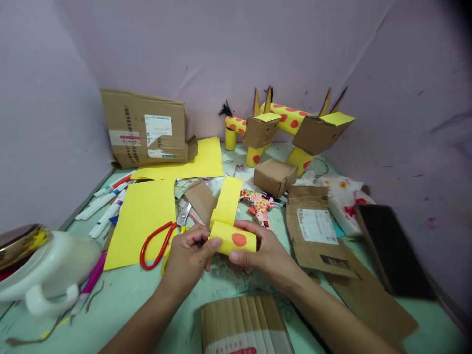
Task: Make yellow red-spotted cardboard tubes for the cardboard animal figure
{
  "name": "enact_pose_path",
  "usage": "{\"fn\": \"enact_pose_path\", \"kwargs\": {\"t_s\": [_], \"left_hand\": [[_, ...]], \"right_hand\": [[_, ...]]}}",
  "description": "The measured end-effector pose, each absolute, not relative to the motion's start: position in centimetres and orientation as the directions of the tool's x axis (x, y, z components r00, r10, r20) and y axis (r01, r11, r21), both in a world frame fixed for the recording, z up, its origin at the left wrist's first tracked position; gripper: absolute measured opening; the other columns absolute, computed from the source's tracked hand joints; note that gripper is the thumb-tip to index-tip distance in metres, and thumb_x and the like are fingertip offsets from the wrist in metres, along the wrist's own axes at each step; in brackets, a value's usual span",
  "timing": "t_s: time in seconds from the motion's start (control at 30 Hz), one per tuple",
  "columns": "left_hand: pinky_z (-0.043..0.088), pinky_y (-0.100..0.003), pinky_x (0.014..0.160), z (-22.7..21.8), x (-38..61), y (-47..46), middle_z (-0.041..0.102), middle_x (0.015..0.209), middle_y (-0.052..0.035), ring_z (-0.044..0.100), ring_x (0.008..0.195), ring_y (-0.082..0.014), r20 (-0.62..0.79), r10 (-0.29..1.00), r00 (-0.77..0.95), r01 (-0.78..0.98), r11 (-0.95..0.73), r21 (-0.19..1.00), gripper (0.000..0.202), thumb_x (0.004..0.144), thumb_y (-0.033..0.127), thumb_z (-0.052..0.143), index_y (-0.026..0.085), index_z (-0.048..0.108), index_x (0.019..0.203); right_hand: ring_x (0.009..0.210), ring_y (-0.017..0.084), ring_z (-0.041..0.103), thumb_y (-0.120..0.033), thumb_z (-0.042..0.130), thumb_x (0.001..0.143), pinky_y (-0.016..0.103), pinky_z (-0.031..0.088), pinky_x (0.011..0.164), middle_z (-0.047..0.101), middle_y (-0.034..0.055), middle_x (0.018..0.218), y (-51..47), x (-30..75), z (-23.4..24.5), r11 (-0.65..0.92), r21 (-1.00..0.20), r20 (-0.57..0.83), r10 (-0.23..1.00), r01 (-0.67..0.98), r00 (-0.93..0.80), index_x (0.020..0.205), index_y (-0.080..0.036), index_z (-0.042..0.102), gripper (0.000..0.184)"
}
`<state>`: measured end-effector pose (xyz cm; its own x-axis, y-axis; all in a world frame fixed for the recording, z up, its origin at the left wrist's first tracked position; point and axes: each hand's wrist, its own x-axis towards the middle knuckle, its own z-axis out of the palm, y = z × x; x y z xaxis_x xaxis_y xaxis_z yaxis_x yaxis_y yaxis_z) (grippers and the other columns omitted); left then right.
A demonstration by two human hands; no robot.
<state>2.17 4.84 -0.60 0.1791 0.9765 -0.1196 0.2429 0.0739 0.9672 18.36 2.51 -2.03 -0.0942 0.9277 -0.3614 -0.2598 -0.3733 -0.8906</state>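
Between my two hands is a yellow paper tube (226,237) with an orange spot on its side. A yellow paper strip (227,199) stands up from the tube's left end. My left hand (191,246) pinches that end, thumb on the near side. Around the right end curls my right hand (260,246), its thumb along the front and its fingers behind. Red-handled scissors (162,243) lie just left of my left hand, partly over a yellow paper sheet (142,221). A flower-patterned piece (260,204) lies beyond my right hand.
Two spotted giraffe-like cardboard figures (261,130) stand at the back near a small cardboard box (275,176). Flattened cardboard (313,246) and a phone (393,250) lie right. Markers (106,214) and a white mug (55,265) are left. Ridged cardboard (243,319) lies in front.
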Motion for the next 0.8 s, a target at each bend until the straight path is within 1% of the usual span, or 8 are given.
{"fn": "enact_pose_path", "kwargs": {"t_s": [0.03,0.1,0.2,0.27,0.33,0.47,0.63,0.8], "left_hand": [[0.032,-0.020,0.042,-0.55,2.20,4.82,0.043,0.038,0.0049,0.040,0.040,-0.0083,-0.129,0.976,0.176,0.246,0.084,0.966,0.030,0.070,0.030,0.064,0.016,0.054,0.045],[0.031,-0.020,0.041,-0.39,2.27,4.79,0.043,0.038,0.0053,0.040,0.038,-0.0079,-0.149,0.972,0.184,0.233,0.104,0.967,0.028,0.069,0.032,0.066,0.016,0.057,0.048],[0.032,-0.020,0.038,-0.10,2.26,4.82,0.049,0.044,0.0060,0.042,0.036,-0.0074,-0.184,0.964,0.190,0.156,0.155,0.976,0.019,0.065,0.033,0.069,0.014,0.063,0.067],[0.036,-0.020,0.039,-0.03,2.17,4.90,0.054,0.050,0.0055,0.047,0.038,-0.0081,-0.194,0.965,0.177,0.108,0.177,0.978,0.024,0.062,0.031,0.071,0.014,0.061,0.076],[0.038,-0.020,0.041,-0.11,2.05,4.95,0.055,0.053,0.0052,0.050,0.040,-0.0085,-0.180,0.969,0.169,0.105,0.164,0.981,0.023,0.061,0.029,0.072,0.015,0.058,0.074],[0.038,-0.020,0.041,-0.47,1.99,4.90,0.053,0.052,0.0058,0.051,0.041,-0.0082,-0.133,0.975,0.179,0.112,0.114,0.987,0.019,0.063,0.026,0.070,0.015,0.054,0.067],[0.043,-0.022,0.042,-0.31,2.10,4.87,0.056,0.069,0.0026,0.054,0.042,-0.0077,-0.064,0.989,0.136,0.085,0.053,0.995,0.021,0.063,0.023,0.070,0.016,0.052,0.056],[0.045,-0.023,0.046,-0.51,1.83,4.97,0.055,0.068,0.0033,0.056,0.044,-0.0082,-0.020,0.990,0.139,0.082,0.008,0.997,0.022,0.066,0.022,0.068,0.017,0.050,0.054]], "right_hand": [[0.049,0.011,0.053,-0.028,0.085,0.048,0.023,0.044,0.045,0.064,-0.0017,0.067,2.51,18.32,-2.11,-0.378,-0.887,-0.371,0.925,-0.265,-0.079,0.105,-0.014,0.059,0.065],[0.052,0.012,0.056,-0.028,0.084,0.051,0.024,0.048,0.049,0.066,-0.0005,0.068,2.58,18.26,-2.10,-0.400,-0.855,-0.402,0.913,-0.331,-0.067,0.100,-0.013,0.063,0.056],[0.058,0.013,0.061,-0.026,0.082,0.053,0.023,0.053,0.051,0.068,0.0033,0.071,2.85,18.42,-1.76,-0.468,-0.751,-0.461,0.877,-0.467,-0.138,0.087,-0.011,0.068,0.040],[0.056,0.012,0.061,-0.025,0.080,0.054,0.021,0.055,0.050,0.068,0.0038,0.069,3.03,18.62,-1.56,-0.501,-0.696,-0.492,0.855,-0.514,-0.166,0.081,-0.010,0.069,0.032],[0.054,0.011,0.061,-0.024,0.080,0.056,0.019,0.055,0.049,0.067,0.0032,0.066,3.12,18.78,-1.52,-0.508,-0.683,-0.501,0.849,-0.524,-0.169,0.079,-0.010,0.069,0.029],[0.054,0.011,0.062,-0.025,0.080,0.058,0.019,0.057,0.050,0.068,0.0044,0.068,3.03,18.78,-1.66,-0.493,-0.700,-0.473,0.862,-0.516,-0.181,0.081,-0.009,0.070,0.030],[0.052,0.009,0.060,-0.028,0.082,0.056,0.018,0.055,0.049,0.067,0.0036,0.066,2.95,18.72,-1.64,-0.466,-0.726,-0.433,0.881,-0.506,-0.190,0.083,-0.009,0.070,0.035],[0.052,0.010,0.060,-0.032,0.082,0.055,0.019,0.056,0.050,0.066,0.0034,0.067,2.99,18.77,-1.56,-0.459,-0.747,-0.429,0.885,-0.481,-0.179,0.085,-0.008,0.070,0.040]]}}
